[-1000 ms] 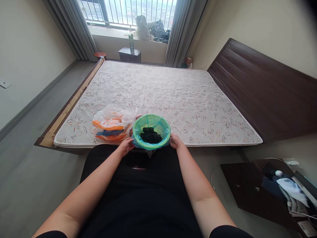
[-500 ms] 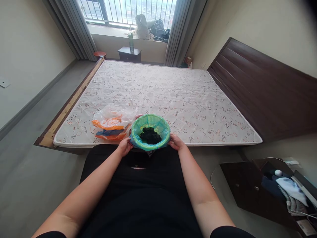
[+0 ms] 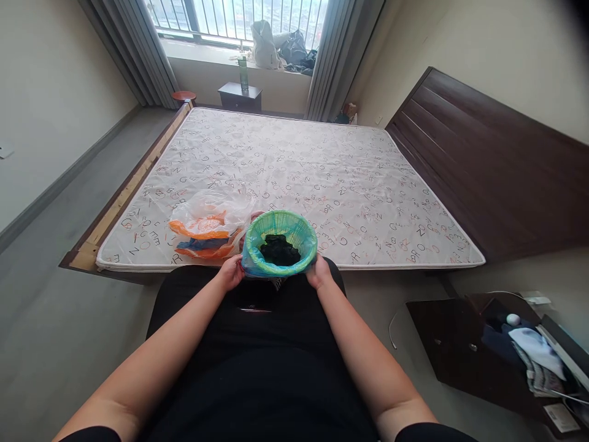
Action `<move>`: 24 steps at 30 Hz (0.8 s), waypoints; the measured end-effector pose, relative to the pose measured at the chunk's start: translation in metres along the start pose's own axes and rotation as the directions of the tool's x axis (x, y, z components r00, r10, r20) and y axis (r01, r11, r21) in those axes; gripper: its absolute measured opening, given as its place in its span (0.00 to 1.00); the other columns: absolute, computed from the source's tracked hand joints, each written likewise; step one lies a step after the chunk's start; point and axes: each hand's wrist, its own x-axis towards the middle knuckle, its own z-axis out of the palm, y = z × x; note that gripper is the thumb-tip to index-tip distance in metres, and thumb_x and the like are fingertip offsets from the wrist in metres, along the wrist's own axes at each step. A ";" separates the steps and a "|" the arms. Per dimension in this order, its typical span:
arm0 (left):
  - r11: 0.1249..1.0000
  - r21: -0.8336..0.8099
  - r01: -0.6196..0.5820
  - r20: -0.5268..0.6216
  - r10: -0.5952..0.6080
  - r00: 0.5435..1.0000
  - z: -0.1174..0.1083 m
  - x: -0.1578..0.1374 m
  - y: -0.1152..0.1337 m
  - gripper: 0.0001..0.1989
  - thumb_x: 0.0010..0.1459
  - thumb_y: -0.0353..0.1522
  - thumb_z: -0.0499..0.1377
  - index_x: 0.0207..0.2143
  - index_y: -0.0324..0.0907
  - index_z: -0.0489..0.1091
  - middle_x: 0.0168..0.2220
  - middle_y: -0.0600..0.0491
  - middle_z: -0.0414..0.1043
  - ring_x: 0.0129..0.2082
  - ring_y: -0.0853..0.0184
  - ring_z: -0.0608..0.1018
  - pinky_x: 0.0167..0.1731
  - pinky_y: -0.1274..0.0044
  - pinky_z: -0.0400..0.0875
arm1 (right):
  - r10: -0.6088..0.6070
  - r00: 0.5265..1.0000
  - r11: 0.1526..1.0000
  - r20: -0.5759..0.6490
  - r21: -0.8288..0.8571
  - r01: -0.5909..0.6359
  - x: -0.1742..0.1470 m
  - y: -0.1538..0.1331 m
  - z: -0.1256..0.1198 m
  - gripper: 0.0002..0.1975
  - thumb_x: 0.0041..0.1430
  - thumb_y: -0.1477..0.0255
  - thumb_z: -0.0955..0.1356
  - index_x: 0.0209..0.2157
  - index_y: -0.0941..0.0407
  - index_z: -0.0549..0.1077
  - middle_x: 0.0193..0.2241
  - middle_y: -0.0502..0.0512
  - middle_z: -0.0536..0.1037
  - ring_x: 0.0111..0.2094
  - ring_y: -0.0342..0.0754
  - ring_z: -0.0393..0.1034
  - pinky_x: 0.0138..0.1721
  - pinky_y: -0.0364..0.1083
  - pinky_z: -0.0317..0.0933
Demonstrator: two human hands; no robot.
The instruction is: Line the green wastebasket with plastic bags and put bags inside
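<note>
A green basket (image 3: 294, 224) lined with a thin blue-green plastic bag (image 3: 253, 267) sits at my lap, by the bed's near edge. Inside it lies a crumpled black bundle (image 3: 279, 250), perhaps cloth. On the basket's left side, my left hand (image 3: 231, 272) is closed with its fingertips at the bag's edge. Gripping the opposite side is my right hand (image 3: 318, 272), its fingers partly hidden behind the basket. Just left of the basket, a white and orange plastic bag (image 3: 209, 222) with something blue in it rests on the mattress (image 3: 331, 166).
A dark headboard (image 3: 488, 159) rises at the right. On a dark cabinet (image 3: 451, 337) at lower right lie folded cloths (image 3: 536, 353) and a small white ball (image 3: 513, 320). Beyond the bed stand a nightstand (image 3: 239, 98) with a green bottle (image 3: 243, 73) and a red stool (image 3: 184, 96).
My right hand has shifted left and slightly down along the basket's side. The basket is tilted slightly differently; my left hand stays at its place.
</note>
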 end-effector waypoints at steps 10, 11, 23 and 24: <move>0.998 -0.063 0.017 0.072 -0.012 0.997 0.016 -0.020 -0.008 0.17 0.67 0.27 0.55 0.55 0.35 0.76 0.40 0.44 0.84 0.39 0.59 0.86 0.40 0.73 0.82 | 0.208 0.976 0.978 -0.062 0.028 -0.207 -0.074 0.039 0.027 0.07 0.59 0.72 0.68 0.40 0.50 0.73 0.35 0.50 0.82 0.35 0.47 0.74 0.39 0.47 0.68; 0.998 -0.064 0.021 0.058 -0.017 0.998 0.015 -0.020 -0.008 0.17 0.67 0.27 0.54 0.55 0.35 0.76 0.39 0.44 0.84 0.36 0.60 0.85 0.38 0.74 0.82 | 0.207 0.976 0.978 -0.071 0.010 -0.206 -0.076 0.039 0.028 0.08 0.59 0.72 0.68 0.41 0.50 0.73 0.36 0.50 0.82 0.35 0.48 0.75 0.40 0.48 0.68; 0.990 -0.138 0.016 0.083 -0.005 0.997 0.018 -0.026 -0.006 0.16 0.68 0.26 0.53 0.52 0.33 0.76 0.38 0.44 0.83 0.41 0.59 0.85 0.44 0.71 0.82 | 0.363 0.930 0.925 -0.063 -0.100 -0.368 -0.082 0.034 0.034 0.10 0.68 0.67 0.59 0.39 0.53 0.70 0.33 0.54 0.80 0.28 0.47 0.73 0.29 0.47 0.69; 0.990 -0.144 0.011 0.099 0.004 0.995 0.018 -0.026 -0.006 0.16 0.67 0.26 0.53 0.53 0.34 0.76 0.38 0.44 0.83 0.43 0.58 0.85 0.46 0.71 0.81 | 0.358 0.931 0.926 -0.065 -0.107 -0.363 -0.081 0.036 0.033 0.10 0.68 0.66 0.59 0.40 0.53 0.70 0.33 0.55 0.80 0.27 0.47 0.73 0.29 0.47 0.69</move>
